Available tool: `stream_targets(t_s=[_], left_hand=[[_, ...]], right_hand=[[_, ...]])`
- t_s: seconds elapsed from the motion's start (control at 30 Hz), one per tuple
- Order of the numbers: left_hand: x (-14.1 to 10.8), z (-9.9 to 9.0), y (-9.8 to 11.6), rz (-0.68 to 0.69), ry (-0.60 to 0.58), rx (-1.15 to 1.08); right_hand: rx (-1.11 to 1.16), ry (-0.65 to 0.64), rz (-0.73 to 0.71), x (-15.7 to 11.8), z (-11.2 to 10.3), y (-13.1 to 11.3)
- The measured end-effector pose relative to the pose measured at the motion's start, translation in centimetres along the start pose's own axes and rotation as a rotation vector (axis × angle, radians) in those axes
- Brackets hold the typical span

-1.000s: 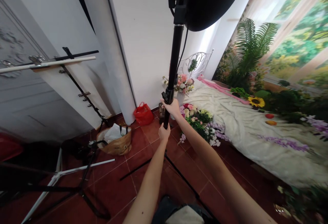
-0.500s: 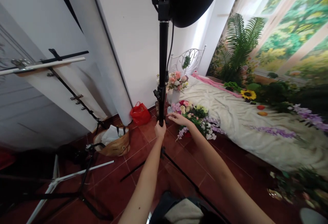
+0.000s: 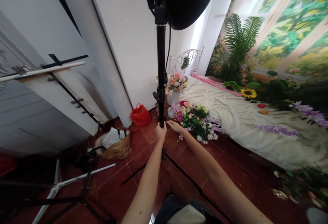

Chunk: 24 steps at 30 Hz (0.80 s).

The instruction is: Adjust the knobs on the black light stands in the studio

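Observation:
A black light stand [image 3: 161, 56] rises in front of me, with a large black lamp head [image 3: 191, 2] at its top and a cable hanging beside the pole. My left hand [image 3: 161, 130] is wrapped round the pole below its clamp knob [image 3: 156, 96]. Just right of the pole, my right hand [image 3: 174, 125] has its fingertips at a small dark part on the pole's side; the fingers are partly bent, and whether they grip it is too small to tell. Below my hands the stand's black legs [image 3: 183, 172] spread over the red tiled floor.
On the right is a bed with a cream blanket [image 3: 246, 128], and flowers [image 3: 192, 114] stand beside it. A red bag [image 3: 141, 115] and a wicker basket [image 3: 119, 149] sit on the floor to the left. Further left are a white stand [image 3: 55, 188] and a backdrop frame [image 3: 46, 69].
My right hand has moved down and left, closer to the pole. The pole's upper part appears slightly further left, while my left hand keeps its hold.

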<state>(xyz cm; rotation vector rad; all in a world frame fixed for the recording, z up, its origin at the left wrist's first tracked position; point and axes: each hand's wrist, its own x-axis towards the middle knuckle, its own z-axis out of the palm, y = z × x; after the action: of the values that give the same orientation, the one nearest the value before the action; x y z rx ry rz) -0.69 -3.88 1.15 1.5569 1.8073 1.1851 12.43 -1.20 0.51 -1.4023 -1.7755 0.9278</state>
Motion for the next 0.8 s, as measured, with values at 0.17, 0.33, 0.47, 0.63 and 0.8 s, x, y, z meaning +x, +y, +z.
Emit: stream_targets(t_s=[0.17, 0.33, 0.47, 0.63, 0.8], left_hand=[[0.0, -0.3, 0.1, 0.000, -0.004, 0.015], [0.0, -0.5, 0.4, -0.014, -0.010, 0.020], [0.0, -0.5, 0.3, -0.024, -0.037, 0.041], [0.2, -0.3, -0.3, 0.001, -0.019, 0.037], [0.1, -0.6, -0.2, 0.003, -0.037, 0.021]], right_hand=[[-0.034, 0.122, 0.220, 0.2, 1.1, -0.2], [-0.097, 0.262, 0.341, 0.9, 1.6, -1.3], [-0.094, 0.401, 0.378, 0.1, 2.8, -1.8], [0.465, 0.435, 0.341, -1.5, 4.3, -1.9], [0.752, 0.353, 0.332, -1.6, 4.3, -2.7]])
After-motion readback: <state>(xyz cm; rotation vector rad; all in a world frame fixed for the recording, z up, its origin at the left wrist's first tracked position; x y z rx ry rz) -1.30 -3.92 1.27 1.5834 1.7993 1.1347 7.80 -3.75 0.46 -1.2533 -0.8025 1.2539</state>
